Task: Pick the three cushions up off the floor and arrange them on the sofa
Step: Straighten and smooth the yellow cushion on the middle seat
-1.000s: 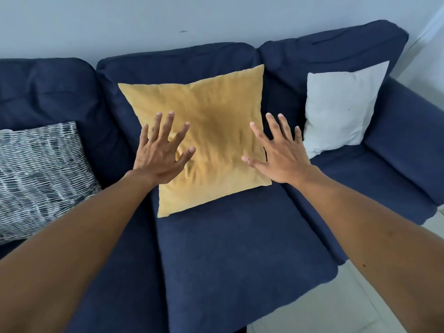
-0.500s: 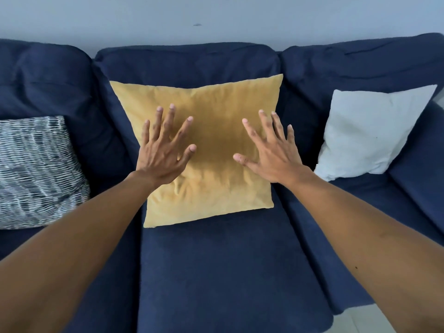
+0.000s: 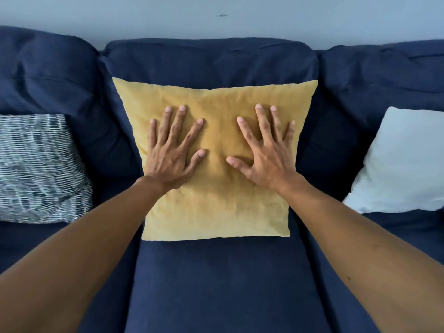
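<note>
A yellow cushion [image 3: 216,207] leans upright against the middle backrest of the navy sofa [image 3: 216,284]. My left hand [image 3: 171,150] lies flat on its left half, fingers spread. My right hand [image 3: 266,152] lies flat on its right half, fingers spread too. Neither hand holds anything. A black-and-white patterned cushion [image 3: 38,169] leans on the left seat. A white cushion [image 3: 403,162] leans on the right seat, cut off by the frame's right edge.
A pale wall [image 3: 216,18] with a small dark mark [image 3: 223,15] runs behind the sofa. The front part of the middle seat, below the yellow cushion, is bare navy fabric. No floor shows.
Both hands moved forward from hovering and now press flat on the yellow cushion. The view shifted right and closer, so the yellow cushion is centred and squarer; the floor left the frame.
</note>
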Motion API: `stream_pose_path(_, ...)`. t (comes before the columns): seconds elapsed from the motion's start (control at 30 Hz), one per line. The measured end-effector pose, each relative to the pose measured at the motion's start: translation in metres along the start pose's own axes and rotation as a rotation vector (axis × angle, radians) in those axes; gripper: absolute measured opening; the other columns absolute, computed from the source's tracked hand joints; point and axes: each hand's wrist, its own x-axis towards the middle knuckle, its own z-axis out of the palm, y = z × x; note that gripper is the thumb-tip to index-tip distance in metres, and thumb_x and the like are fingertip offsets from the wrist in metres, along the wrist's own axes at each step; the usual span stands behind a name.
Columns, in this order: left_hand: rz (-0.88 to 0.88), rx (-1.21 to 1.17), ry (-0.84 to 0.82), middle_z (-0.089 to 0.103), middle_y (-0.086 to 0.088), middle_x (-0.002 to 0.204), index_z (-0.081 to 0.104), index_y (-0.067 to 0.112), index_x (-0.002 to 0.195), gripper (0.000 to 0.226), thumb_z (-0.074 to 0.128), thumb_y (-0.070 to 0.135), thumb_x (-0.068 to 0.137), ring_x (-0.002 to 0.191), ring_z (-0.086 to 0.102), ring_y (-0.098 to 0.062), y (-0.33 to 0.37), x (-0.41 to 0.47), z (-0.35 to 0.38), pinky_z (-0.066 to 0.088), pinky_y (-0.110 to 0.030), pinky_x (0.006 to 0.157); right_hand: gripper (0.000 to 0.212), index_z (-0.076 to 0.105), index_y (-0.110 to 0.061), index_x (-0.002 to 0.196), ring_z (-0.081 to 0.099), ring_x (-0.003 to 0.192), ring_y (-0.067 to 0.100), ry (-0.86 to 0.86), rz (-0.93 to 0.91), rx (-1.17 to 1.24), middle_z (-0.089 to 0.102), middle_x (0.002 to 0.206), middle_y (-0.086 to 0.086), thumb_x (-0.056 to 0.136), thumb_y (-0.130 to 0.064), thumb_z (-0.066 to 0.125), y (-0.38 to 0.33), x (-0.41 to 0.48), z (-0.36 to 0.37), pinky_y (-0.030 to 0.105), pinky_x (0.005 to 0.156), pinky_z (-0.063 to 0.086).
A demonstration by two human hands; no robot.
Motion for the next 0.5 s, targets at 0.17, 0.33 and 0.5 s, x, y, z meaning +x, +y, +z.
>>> stream_pose_path(0.17, -0.018, 0.066, 0.036, 0.011, -0.010, 0.170, 0.020, 0.032, 0.162, 0.069, 0.022, 0.065, 0.102, 0.157, 0.006, -0.032, -0.016, 0.015, 0.020, 0.003, -0.059, 0.124, 0.092, 0.010, -0.039, 0.163, -0.008, 0.156, 0.041, 0.021, 0.027, 0.013, -0.003, 0.172, 0.008, 0.087, -0.089, 0.029, 0.025, 0.022, 0.023, 0.078, 0.113, 0.002)
stream_pose_path(0.33, -0.057, 0.067, 0.047, 0.010, -0.011, 0.170, 0.017, 0.032, 0.163, 0.073, 0.022, 0.069, 0.099, 0.158, 0.005, -0.030, -0.026, 0.020, 0.027, 0.003, -0.061, 0.123, 0.093, 0.008, -0.039, 0.163, -0.008, 0.155, 0.041, 0.028, 0.005, 0.015, -0.004, 0.172, 0.007, 0.087, -0.089, 0.026, 0.046, 0.034, 0.029, 0.079, 0.112, 0.005)
stream_pose_path(0.5, -0.133, 0.051, 0.004, 0.004, -0.006, 0.172, 0.014, 0.033, 0.163, 0.072, 0.020, 0.069, 0.100, 0.158, -0.001, -0.026, -0.036, 0.020, 0.016, 0.000, -0.062, 0.122, 0.092, 0.005, -0.040, 0.162, -0.009, 0.155, 0.041, 0.002, 0.020, 0.011, -0.006, 0.172, 0.007, 0.086, -0.090, 0.022, 0.065, 0.036, 0.025, 0.082, 0.110, 0.009)
